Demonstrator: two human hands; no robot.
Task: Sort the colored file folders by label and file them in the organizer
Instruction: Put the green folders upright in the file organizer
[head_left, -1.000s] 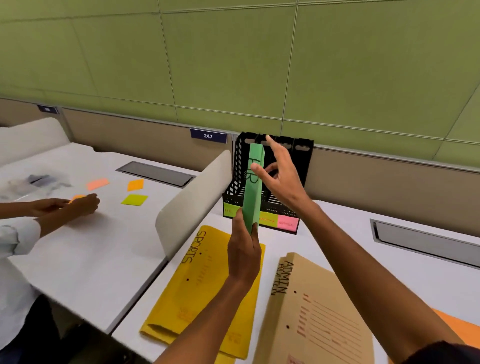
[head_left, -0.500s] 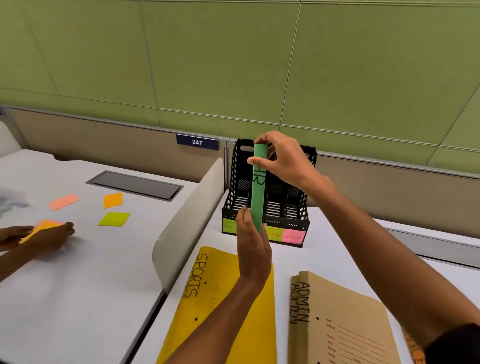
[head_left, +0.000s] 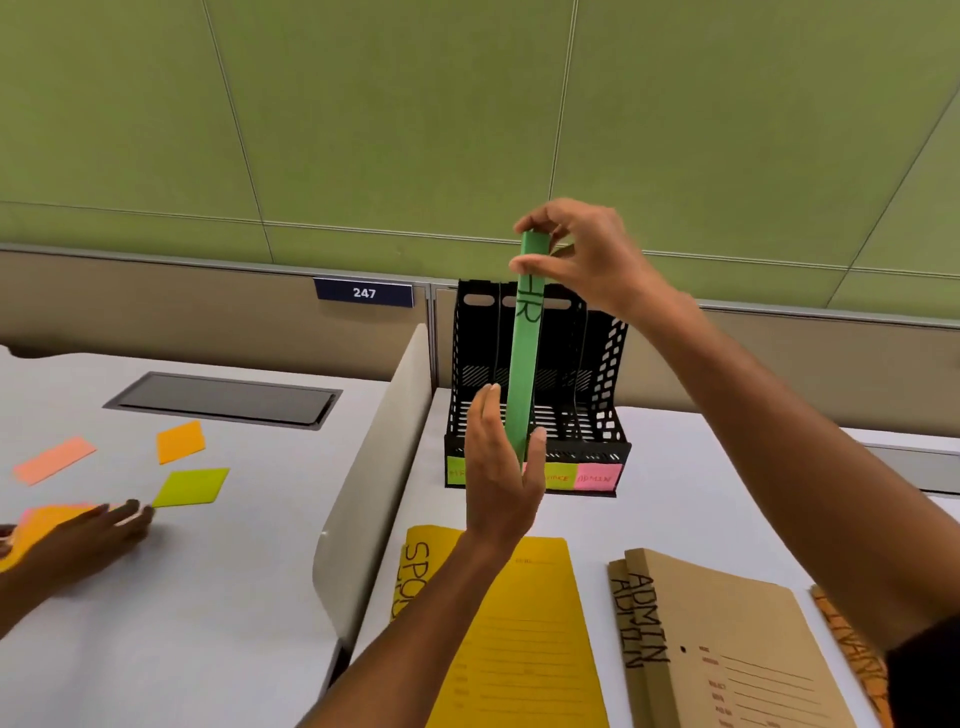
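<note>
A green folder (head_left: 523, 364) marked "HR" stands upright, spine toward me, in front of the black mesh organizer (head_left: 602, 374). My right hand (head_left: 576, 254) pinches its top end. My left hand (head_left: 501, 467) holds its bottom end between thumb and fingers. The organizer has coloured labels along its front lip, green at the left and pink "ADMIN" at the right. Flat on the desk lie a yellow "SPORTS" folder (head_left: 524, 639), brown "ADMIN" folders (head_left: 727, 649) and an orange folder (head_left: 852, 660) at the right edge.
A white divider panel (head_left: 374, 467) separates my desk from the left one. There, another person's hand (head_left: 88, 535) rests on sticky notes, and loose notes (head_left: 189, 486) lie nearby. A desk number plate "247" (head_left: 363, 292) hangs on the wall.
My right hand closed on the folder's top end, then lifted with it. The folder turned upright, edge-on to me. The view tilted upward and closer to the organizer.
</note>
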